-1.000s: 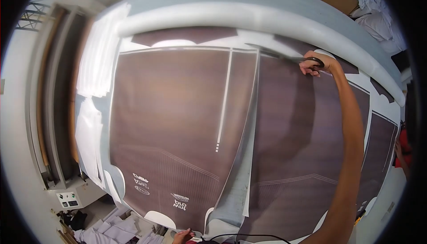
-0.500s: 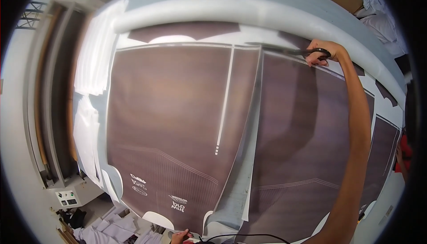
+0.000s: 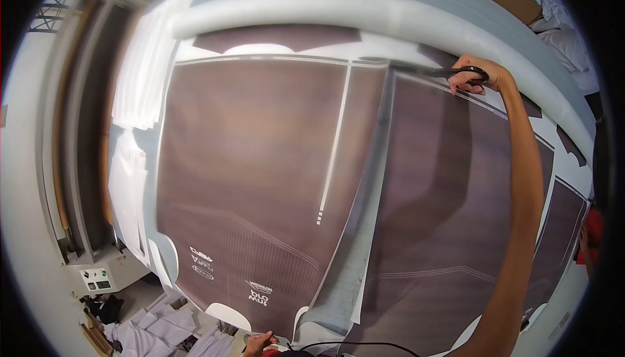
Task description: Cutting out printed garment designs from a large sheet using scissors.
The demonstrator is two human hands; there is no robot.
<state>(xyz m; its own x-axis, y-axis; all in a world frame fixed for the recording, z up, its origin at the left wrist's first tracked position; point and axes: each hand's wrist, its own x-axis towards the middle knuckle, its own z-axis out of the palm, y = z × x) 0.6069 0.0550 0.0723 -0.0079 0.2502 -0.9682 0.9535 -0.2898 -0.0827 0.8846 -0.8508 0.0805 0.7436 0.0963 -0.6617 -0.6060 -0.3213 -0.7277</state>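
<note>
My right hand [image 3: 480,76] grips black-handled scissors [image 3: 440,72] at the far edge of a large brown printed sheet with white borders. The blades point left, toward the top of a long slit that divides the left brown panel [image 3: 254,136] from the right brown panel [image 3: 423,214]. Blur hides how far apart the blades are. At the near edge of the left panel, my left hand [image 3: 260,341] pinches the sheet's border. My right forearm passes over the right panel and casts a shadow on it.
A thick white roll [image 3: 325,11] lies across the far side of the grey table [image 3: 342,285]. White sheets [image 3: 140,77] are stacked along the left edge. Beyond stands a roller machine [image 3: 91,142]. White cloth [image 3: 153,328] lies below left. A person in red [image 3: 591,236] is at the right.
The view has shifted slightly, so the sheet and table appear a little higher and farther right. Both hands keep nearly the same places on the sheet, the right still gripping the scissors.
</note>
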